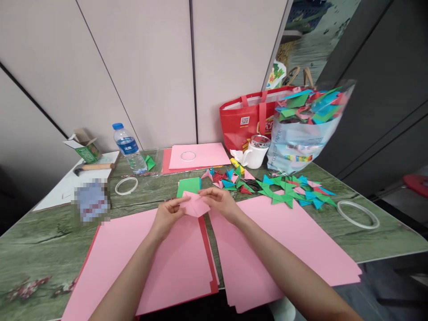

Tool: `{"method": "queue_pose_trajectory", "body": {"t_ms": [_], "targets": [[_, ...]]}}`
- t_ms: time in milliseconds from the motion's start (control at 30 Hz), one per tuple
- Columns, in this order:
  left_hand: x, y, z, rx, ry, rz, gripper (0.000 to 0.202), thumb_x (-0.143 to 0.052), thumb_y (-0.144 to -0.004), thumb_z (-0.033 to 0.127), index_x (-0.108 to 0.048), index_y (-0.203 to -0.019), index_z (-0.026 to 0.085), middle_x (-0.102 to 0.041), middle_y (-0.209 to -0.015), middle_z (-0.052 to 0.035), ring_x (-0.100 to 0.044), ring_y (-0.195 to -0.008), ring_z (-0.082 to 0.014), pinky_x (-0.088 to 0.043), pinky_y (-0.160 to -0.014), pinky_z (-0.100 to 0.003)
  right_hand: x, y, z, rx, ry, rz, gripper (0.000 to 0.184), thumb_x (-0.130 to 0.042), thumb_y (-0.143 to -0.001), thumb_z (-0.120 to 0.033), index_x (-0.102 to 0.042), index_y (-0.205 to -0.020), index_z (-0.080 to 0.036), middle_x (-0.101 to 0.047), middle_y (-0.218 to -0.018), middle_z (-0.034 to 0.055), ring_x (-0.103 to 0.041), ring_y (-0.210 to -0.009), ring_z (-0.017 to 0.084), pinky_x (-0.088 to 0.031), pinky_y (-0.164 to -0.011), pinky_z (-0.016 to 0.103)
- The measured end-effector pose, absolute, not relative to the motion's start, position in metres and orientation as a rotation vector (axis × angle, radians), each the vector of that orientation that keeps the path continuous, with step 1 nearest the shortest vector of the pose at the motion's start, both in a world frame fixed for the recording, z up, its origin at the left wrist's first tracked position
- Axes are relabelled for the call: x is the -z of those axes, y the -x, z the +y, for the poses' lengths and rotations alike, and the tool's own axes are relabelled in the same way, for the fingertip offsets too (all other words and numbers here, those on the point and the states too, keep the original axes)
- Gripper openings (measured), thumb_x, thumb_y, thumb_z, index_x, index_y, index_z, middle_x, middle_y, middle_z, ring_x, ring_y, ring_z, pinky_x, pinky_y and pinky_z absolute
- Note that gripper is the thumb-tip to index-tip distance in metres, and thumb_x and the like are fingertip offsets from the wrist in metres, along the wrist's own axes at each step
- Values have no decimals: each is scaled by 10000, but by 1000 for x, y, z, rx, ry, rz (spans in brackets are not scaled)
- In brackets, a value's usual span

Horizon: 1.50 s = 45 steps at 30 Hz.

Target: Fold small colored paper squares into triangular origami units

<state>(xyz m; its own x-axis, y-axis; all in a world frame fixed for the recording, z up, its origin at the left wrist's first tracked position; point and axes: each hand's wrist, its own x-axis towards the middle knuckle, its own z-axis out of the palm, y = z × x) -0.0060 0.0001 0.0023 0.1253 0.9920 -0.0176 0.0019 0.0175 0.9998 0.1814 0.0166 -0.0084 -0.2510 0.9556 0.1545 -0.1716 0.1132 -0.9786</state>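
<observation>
A small folded pink paper [195, 206] is held between both hands above the green table [50, 240]. My left hand [168, 217] pinches its left side with curled fingers. My right hand [219, 203] grips its right and top edge, fingers bent over the fold. Under the hands lie large pink sheets [167, 263] and another pink stack [287, 240] to the right. A green square of paper [187, 186] lies just beyond the hands.
Several folded paper pieces [284, 189] in green, blue, pink and red lie at right. Behind them stand a white mug [256, 153], a plastic bag of folded pieces [306, 129] and a red bag [247, 118]. A water bottle [129, 149], tape rings [126, 185] [357, 214] and a small box [83, 145] also sit here.
</observation>
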Motion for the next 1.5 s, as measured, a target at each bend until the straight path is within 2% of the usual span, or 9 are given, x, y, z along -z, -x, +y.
{"method": "queue_pose_trajectory", "body": {"t_ms": [200, 300, 500, 700, 833, 967, 1233, 1367, 1500], "targets": [[-2, 3, 0, -1186, -1298, 1112, 356, -680, -628, 231, -667, -977, 162, -659, -1030, -88, -594, -893, -217, -476, -721, -283, 16, -178, 16, -1361, 892, -1397, 185, -654, -643, -305, -660, -770, -171, -662, -767, 21, -596, -707, 150, -468, -680, 294], [-2, 1, -1, -1225, -1265, 1078, 429, -672, -654, 261, -618, -1073, 189, -620, -1112, -78, -579, -920, -208, -457, -786, -303, 18, -176, 16, -1328, 921, -1331, 173, -652, -639, -289, -665, -765, -172, -666, -776, 30, -600, -707, 155, -466, -679, 292], [3, -1, -3, -1121, -1251, 1084, 397, -663, -666, 321, -650, -1032, 169, -660, -844, -55, -541, -660, -142, -432, -603, -244, 17, -172, 13, -1284, 927, -1357, 163, -626, -660, -253, -670, -796, -175, -666, -829, 43, -604, -766, 166, -462, -728, 301], [7, 2, 2, -1199, -1161, 1117, 347, -689, -632, 282, -682, -957, 162, -465, -510, 41, -359, -492, -70, -301, -477, -197, 16, -170, 10, -1148, 946, -1541, 220, -508, -711, -140, -676, -841, -198, -606, -906, 42, -563, -845, 162, -469, -699, 276], [4, 3, 4, -1263, -1034, 1088, 349, -717, -587, 246, -689, -924, 159, -414, -486, 62, -337, -478, -57, -262, -465, -193, 17, -171, 10, -1160, 883, -1609, 372, -433, -649, -36, -672, -861, -227, -533, -957, 41, -536, -883, 162, -487, -644, 251], [-1, 2, 1, -1197, -1020, 1061, 437, -736, -560, 205, -663, -988, 157, -388, -454, 81, -351, -460, -53, -286, -483, -198, 16, -171, 8, -1095, 877, -1648, 323, -485, -638, -32, -664, -828, -223, -505, -912, 33, -535, -837, 151, -487, -630, 249], [-1, 5, -1, -1104, -1227, 1080, 464, -692, -627, 252, -620, -1070, 134, -436, -470, 59, -351, -449, -58, -293, -457, -195, 11, -177, 10, -1150, 865, -1679, 212, -734, -559, -240, -657, -753, -202, -488, -891, 19, -530, -771, 136, -473, -587, 232], [-1, 5, -2, -1086, -1352, 1123, 438, -674, -645, 264, -627, -1061, 138, -358, -431, 82, -285, -424, -47, -244, -417, -182, 14, -176, 11, -1082, 899, -1632, 178, -705, -608, -338, -641, -671, -185, -528, -792, 19, -534, -739, 140, -456, -588, 236], [-2, 4, -3, -1074, -1340, 1097, 436, -662, -664, 272, -616, -1074, 132, -475, -480, 52, -412, -473, -69, -338, -468, -188, 17, -171, 10, -975, 941, -1568, 210, -675, -651, -365, -610, -634, -165, -565, -710, 21, -532, -667, 132, -445, -610, 251]]}}
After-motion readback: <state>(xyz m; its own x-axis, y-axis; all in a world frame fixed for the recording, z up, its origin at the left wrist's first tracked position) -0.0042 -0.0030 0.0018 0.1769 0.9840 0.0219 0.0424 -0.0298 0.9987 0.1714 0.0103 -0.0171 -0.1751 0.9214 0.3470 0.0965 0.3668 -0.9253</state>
